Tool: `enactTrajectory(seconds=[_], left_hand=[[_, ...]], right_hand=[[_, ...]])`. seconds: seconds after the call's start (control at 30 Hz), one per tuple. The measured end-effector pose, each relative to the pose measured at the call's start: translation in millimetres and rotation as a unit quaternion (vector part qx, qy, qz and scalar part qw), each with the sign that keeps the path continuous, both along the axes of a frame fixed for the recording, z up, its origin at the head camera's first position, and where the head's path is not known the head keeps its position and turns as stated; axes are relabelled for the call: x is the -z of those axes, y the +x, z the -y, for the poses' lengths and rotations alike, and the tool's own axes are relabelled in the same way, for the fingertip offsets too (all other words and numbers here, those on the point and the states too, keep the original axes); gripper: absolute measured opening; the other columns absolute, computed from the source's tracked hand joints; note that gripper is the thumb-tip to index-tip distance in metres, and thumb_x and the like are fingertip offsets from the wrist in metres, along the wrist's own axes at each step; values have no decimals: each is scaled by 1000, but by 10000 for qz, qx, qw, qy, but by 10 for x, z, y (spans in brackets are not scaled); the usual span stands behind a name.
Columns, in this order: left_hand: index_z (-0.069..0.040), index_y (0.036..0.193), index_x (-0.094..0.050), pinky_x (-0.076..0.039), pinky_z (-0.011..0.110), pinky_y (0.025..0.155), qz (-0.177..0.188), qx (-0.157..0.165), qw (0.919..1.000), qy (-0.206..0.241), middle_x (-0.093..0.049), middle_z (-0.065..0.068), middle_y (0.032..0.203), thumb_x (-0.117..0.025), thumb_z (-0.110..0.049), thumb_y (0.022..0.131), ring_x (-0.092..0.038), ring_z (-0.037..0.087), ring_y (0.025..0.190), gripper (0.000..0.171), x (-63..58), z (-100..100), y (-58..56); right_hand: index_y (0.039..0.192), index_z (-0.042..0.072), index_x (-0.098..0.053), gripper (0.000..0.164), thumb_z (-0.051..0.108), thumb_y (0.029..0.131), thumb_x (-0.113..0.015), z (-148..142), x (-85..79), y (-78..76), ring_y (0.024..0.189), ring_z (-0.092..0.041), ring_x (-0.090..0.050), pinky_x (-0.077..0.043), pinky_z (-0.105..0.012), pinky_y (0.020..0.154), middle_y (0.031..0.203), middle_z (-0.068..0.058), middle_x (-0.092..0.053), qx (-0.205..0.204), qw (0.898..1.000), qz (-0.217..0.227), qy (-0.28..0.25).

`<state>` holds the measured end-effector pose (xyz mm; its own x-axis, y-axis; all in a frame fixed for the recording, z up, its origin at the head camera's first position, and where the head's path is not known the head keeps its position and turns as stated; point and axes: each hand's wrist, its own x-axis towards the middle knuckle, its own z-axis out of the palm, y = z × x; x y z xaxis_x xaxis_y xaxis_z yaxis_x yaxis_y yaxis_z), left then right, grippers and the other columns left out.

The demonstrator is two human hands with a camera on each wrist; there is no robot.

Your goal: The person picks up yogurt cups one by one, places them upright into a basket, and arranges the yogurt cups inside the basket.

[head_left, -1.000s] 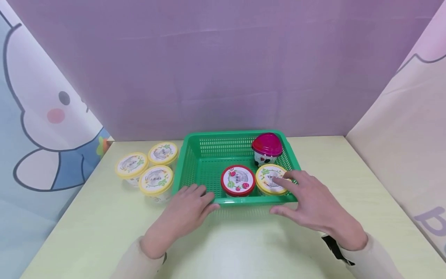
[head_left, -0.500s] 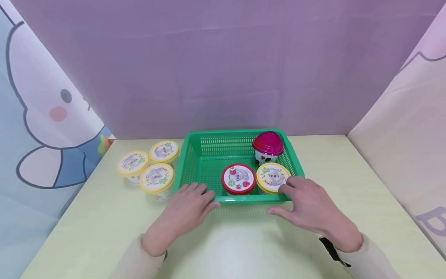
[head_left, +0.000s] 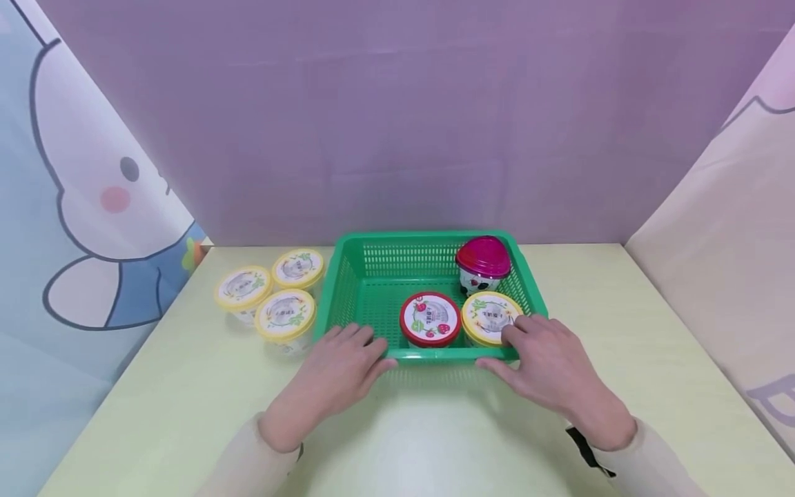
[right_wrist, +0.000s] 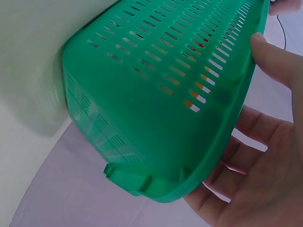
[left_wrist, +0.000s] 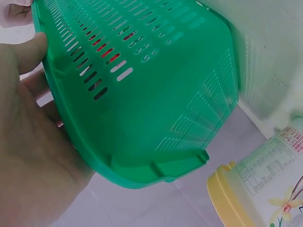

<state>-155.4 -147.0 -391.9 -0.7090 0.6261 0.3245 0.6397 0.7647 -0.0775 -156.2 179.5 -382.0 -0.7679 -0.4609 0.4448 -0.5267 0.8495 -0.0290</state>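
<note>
A green perforated plastic basket [head_left: 397, 237] lies on the table. My left hand [head_left: 338, 369] grips its front rim near the left corner, thumb outside and fingers over the edge. Near the right corner, my right hand [head_left: 553, 369] holds the same rim likewise. The right wrist view shows that thumb against the basket wall [right_wrist: 137, 109], its fingers past the rim. Inside the basket, a red-lidded tub [head_left: 430, 319] stands beside a yellow-lidded tub [head_left: 486, 314], whose right edge my right fingers overlap. Behind them is a patterned cup with a magenta lid [head_left: 483, 257].
Left of the basket stand three more tubs with yellow lids: a left one [head_left: 243, 286], a back one [head_left: 298, 267] and a front one [head_left: 286, 314] close to my left hand. A purple cloth wall [head_left: 410, 138] rises behind the pale table [head_left: 410, 442].
My right hand has left the top of the yellow-lidded tub and now holds the basket's front rim. My left hand stays on the rim. The whole view shifts slightly.
</note>
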Motion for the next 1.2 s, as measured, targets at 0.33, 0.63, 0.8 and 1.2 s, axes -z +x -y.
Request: enactTrajectory(seconds=[0.33,0.63,0.8,1.2], left_hand=[[-13,133,-65,-48,43,88,55,75,9998,192,-65,7,112,-52,-55,102,-58,26,104,54,20,37,-35],[-26,160,-33,-15,66,116,-78,-321,9983,490,-27,12,165,-12,-85,91,-25,40,150,93,-44,198,-90],[-32,163,-20,-4,66,117,232,-723,9958,505,-7,8,170,-24,-85,91,-8,38,155,90,-57,286,-112],[-27,164,-15,1,66,118,407,-1338,9873,757,-5,13,170,-45,-67,99,-2,44,154,82,-139,626,-225]], right_hand=[[76,14,-63,46,56,78,-81,7,32,-6,69,-16,-50,-44,-35,62,72,5,-50,229,9995,232,12],[80,13,-66,46,56,77,-82,33,29,-5,73,-18,-54,-46,-37,64,77,2,-55,366,9986,372,65],[81,13,-66,46,56,77,-83,39,31,3,74,-19,-53,-46,-37,65,77,2,-56,454,9977,496,98],[82,14,-66,46,56,77,-82,40,33,3,75,-19,-54,-47,-38,66,78,2,-56,473,9974,531,91]])
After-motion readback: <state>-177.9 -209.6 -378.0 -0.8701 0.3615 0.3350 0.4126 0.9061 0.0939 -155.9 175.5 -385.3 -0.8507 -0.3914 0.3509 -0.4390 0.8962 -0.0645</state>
